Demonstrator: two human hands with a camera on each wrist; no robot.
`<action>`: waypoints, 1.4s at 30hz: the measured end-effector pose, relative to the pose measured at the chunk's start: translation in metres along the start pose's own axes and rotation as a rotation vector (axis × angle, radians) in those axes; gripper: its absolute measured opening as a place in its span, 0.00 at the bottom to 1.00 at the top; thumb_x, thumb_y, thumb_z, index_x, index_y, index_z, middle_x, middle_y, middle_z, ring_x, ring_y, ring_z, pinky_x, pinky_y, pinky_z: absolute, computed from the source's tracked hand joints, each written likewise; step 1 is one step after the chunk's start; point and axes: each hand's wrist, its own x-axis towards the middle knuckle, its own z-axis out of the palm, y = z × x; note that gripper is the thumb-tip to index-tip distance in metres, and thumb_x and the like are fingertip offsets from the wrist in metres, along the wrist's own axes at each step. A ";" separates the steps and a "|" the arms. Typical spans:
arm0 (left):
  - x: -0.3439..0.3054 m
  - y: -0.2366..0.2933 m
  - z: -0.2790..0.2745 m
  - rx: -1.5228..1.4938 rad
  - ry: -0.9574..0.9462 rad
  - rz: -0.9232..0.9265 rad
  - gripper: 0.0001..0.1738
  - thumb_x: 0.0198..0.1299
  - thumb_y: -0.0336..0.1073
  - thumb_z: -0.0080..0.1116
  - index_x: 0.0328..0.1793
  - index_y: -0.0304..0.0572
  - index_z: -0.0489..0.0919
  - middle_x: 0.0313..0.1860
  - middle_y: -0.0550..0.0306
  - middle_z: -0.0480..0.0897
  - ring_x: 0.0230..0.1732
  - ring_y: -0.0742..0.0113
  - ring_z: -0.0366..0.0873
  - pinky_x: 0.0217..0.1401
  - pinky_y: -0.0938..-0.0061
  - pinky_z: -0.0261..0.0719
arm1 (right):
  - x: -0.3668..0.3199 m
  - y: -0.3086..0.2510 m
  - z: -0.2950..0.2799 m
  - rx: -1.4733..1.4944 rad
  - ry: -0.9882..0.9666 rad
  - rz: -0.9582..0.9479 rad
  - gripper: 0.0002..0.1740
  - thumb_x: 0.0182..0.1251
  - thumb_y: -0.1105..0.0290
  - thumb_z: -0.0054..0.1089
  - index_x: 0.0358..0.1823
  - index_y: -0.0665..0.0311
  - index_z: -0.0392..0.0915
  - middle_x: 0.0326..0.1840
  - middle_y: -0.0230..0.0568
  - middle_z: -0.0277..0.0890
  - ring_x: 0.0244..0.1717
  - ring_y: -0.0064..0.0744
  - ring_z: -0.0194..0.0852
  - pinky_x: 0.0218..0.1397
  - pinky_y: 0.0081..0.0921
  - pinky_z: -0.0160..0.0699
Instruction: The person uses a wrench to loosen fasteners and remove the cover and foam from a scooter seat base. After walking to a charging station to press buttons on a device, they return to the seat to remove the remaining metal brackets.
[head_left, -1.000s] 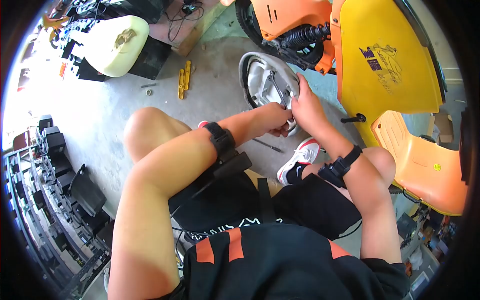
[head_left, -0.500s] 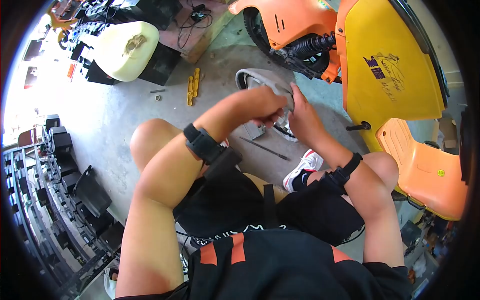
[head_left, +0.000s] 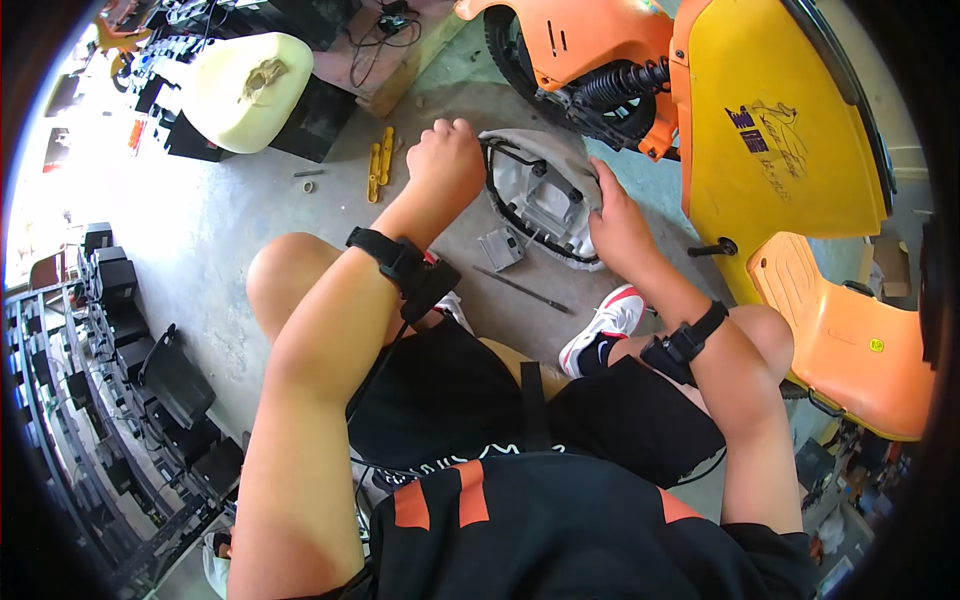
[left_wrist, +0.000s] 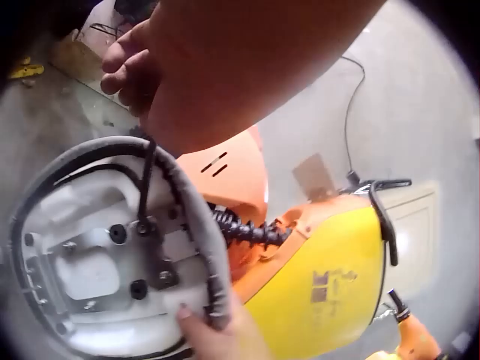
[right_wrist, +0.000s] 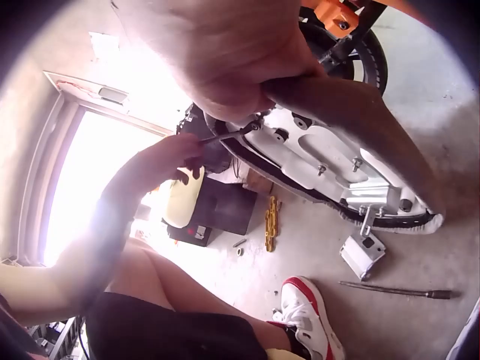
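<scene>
At the grey-covered saddle [head_left: 545, 190], tilted on edge with its white underside towards the person, the left hand [head_left: 445, 160] has swung outward: half a second ago it lay across the middle of that underside, and now it stands just beyond the saddle's left rim. Its fingers are curled round a slim dark wrench [left_wrist: 148, 187], whose far end meets a bolt [left_wrist: 144, 227] on the saddle base. Opposite, the right hand [head_left: 622, 228] grips the saddle's right rim, thumb on the inner side, much where it was. With the left arm out of the way, the bolts and mounting plate show plainly; the swing looks like part of a turning stroke on that bolt, the right hand bracing, though whether it tightens or loosens cannot be told. Just below the saddle's near rim is a small metal bracket [head_left: 501, 249]; whether it is attached is unclear. Nearer the person than the saddle, a thin dark rod [head_left: 522, 290] lies on the floor, and right of the saddle stands a yellow-and-orange motorcycle [head_left: 790, 190].
</scene>
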 end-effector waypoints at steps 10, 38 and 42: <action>-0.009 0.008 0.067 0.000 -0.489 -0.065 0.14 0.57 0.35 0.54 0.46 0.44 0.86 0.49 0.49 0.85 0.53 0.54 0.82 0.48 0.64 0.82 | -0.002 -0.003 -0.007 0.005 -0.060 0.033 0.39 0.54 0.85 0.44 0.72 0.66 0.52 0.68 0.66 0.61 0.66 0.62 0.62 0.69 0.43 0.63; -0.044 0.079 0.005 -0.967 -1.077 0.025 0.17 0.61 0.44 0.48 0.33 0.38 0.79 0.27 0.57 0.81 0.28 0.69 0.78 0.32 0.76 0.75 | 0.001 -0.012 -0.002 -0.123 -0.068 0.151 0.38 0.56 0.80 0.48 0.71 0.71 0.49 0.62 0.69 0.66 0.54 0.65 0.71 0.57 0.47 0.72; -0.039 0.072 0.000 -0.970 -1.095 0.047 0.17 0.61 0.43 0.48 0.33 0.35 0.79 0.26 0.57 0.80 0.25 0.69 0.76 0.29 0.76 0.75 | 0.002 -0.015 0.001 -0.111 -0.053 0.082 0.38 0.57 0.78 0.49 0.71 0.72 0.49 0.62 0.68 0.66 0.53 0.65 0.73 0.55 0.48 0.73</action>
